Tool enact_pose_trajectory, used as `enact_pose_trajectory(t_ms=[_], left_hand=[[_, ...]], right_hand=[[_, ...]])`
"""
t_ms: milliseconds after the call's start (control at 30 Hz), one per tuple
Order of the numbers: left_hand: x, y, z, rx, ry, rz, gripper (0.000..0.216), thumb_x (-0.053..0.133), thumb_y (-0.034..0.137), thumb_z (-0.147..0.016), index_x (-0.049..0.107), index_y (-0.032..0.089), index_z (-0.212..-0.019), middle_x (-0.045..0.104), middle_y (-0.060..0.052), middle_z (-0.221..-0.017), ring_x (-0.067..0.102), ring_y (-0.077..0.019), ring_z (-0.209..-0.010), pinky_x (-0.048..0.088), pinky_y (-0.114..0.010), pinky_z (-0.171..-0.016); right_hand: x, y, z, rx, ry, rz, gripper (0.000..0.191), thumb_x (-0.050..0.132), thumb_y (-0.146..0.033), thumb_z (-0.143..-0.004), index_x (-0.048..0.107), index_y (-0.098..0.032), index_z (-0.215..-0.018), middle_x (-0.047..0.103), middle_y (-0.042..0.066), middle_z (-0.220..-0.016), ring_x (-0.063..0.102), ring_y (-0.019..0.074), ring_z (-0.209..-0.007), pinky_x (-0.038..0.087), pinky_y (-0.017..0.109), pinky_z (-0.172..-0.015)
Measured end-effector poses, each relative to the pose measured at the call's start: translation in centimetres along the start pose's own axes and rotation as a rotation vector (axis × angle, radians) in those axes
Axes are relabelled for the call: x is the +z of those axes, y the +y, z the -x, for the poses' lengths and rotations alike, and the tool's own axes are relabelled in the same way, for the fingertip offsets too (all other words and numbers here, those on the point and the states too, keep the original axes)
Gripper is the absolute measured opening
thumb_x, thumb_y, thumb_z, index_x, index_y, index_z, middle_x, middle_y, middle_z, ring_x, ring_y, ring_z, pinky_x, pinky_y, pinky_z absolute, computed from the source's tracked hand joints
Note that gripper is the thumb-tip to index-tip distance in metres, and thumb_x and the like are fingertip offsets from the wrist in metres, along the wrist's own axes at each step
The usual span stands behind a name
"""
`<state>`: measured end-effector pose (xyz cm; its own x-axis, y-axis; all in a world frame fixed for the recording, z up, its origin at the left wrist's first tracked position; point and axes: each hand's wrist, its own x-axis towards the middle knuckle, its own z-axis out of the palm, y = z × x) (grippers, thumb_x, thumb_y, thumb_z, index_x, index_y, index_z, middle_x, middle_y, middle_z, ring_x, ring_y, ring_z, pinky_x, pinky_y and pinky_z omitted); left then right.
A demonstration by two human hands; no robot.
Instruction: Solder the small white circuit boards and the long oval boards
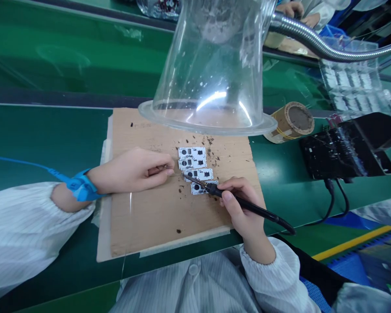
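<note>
We note four small white rectangular circuit boards [192,163] lying flat in a staggered column near the middle of a brown cardboard sheet [169,226], nearer its far edge than its near edge. The sheet rests on a green worktop [52,130]. Dark specks of debris [210,150] lie just beyond the boards.

Our left hand [130,170], wearing a blue wrist strap [81,186], rests on the sheet beside the boards. Its fingers are curled narrow, pinching a thin wire [172,174], probably solder, though it is too fine to identify with confidence. Our right hand [241,204] holds a slim black soldering iron [267,214] in a close pen grip. The iron's metal tip [195,179] reaches the left ends of the lower boards; contact cannot be confirmed.

We judge the boards light, thin, stiff and rather brittle. They would slide easily on the cardboard and could snap under bending. They are best lifted by their long edges, with fingers kept off the black components and any hot joint.

A clear plastic bell-shaped hood [211,74] stands over the far edge of the sheet, and a black electronic unit [342,152] lies near the worktop's right side.
</note>
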<state>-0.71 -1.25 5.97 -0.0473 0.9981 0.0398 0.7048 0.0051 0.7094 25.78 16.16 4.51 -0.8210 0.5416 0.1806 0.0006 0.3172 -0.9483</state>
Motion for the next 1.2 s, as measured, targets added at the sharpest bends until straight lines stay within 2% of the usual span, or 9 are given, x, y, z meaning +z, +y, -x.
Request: enact_pose_trajectory(t_ms=[467, 700, 833, 933, 1100, 1200], left_hand=[[0.0, -0.1, 0.0, 0.024, 0.015, -0.023, 0.025, 0.053, 0.028, -0.107, 0.068, 0.018, -0.089, 0.058, 0.005, -0.063, 0.051, -0.0089, -0.052, 0.035, -0.022, -0.053], [0.0, -0.3, 0.2, 0.053, 0.046, -0.019, 0.023, 0.053, 0.028, -0.107, 0.068, 0.018, -0.093, 0.061, 0.004, -0.064, 0.053, -0.0092, -0.051, 0.038, -0.021, -0.053], [-0.2, -0.3, 0.3, 0.038, 0.065, 0.004, 0.023, 0.053, 0.030, -0.109, 0.069, 0.018, -0.096, 0.067, 0.002, -0.068, 0.056, -0.0104, -0.054, 0.040, -0.022, -0.055], [-0.3, -0.3, 0.3, 0.043, 0.069, 0.018, 0.024, 0.053, 0.031, -0.109, 0.069, 0.019, -0.097, 0.068, 0.002, -0.069, 0.056, -0.0105, -0.054, 0.040, -0.022, -0.055], [-0.3, -0.2, 0.4, 0.088, 0.093, 0.006, 0.020, 0.055, 0.026, -0.108, 0.068, 0.018, -0.095, 0.056, 0.006, -0.059, 0.049, -0.0086, -0.047, 0.036, -0.021, -0.051], [-0.3, 0.0, 0.3, 0.087, 0.093, 0.003, 0.018, 0.056, 0.026, -0.108, 0.066, 0.019, -0.095, 0.056, 0.006, -0.060, 0.051, -0.0088, -0.048, 0.036, -0.021, -0.050]], right_hand=[[0.0, 0.0, 0.1, -0.018, 0.017, 0.021, 0.005, 0.071, -0.027, -0.106, 0.076, -0.025, -0.107, 0.076, 0.001, -0.091, 0.065, 0.0122, -0.063, 0.055, 0.024, -0.058], [0.1, 1.1, 0.8, -0.043, 0.279, -0.082, 0.010, 0.070, -0.031, -0.108, 0.075, -0.024, -0.104, 0.068, 0.000, -0.085, 0.060, 0.0128, -0.060, 0.050, 0.028, -0.055], [0.2, 1.1, 0.8, -0.053, 0.265, -0.089, 0.009, 0.071, -0.032, -0.107, 0.074, -0.024, -0.104, 0.064, -0.002, -0.077, 0.060, 0.0133, -0.058, 0.049, 0.028, -0.054], [0.2, 1.0, 0.9, -0.055, 0.290, -0.070, 0.010, 0.071, -0.033, -0.107, 0.074, -0.024, -0.104, 0.067, 0.000, -0.083, 0.061, 0.0132, -0.058, 0.050, 0.028, -0.054], [0.1, 1.0, 1.1, -0.040, 0.298, -0.036, 0.012, 0.071, -0.036, -0.107, 0.074, -0.024, -0.103, 0.067, 0.001, -0.086, 0.061, 0.0139, -0.059, 0.050, 0.029, -0.053], [0.1, 1.0, 1.3, -0.026, 0.295, -0.039, 0.012, 0.069, -0.037, -0.108, 0.073, -0.025, -0.105, 0.067, 0.001, -0.086, 0.059, 0.0137, -0.057, 0.050, 0.029, -0.053]])
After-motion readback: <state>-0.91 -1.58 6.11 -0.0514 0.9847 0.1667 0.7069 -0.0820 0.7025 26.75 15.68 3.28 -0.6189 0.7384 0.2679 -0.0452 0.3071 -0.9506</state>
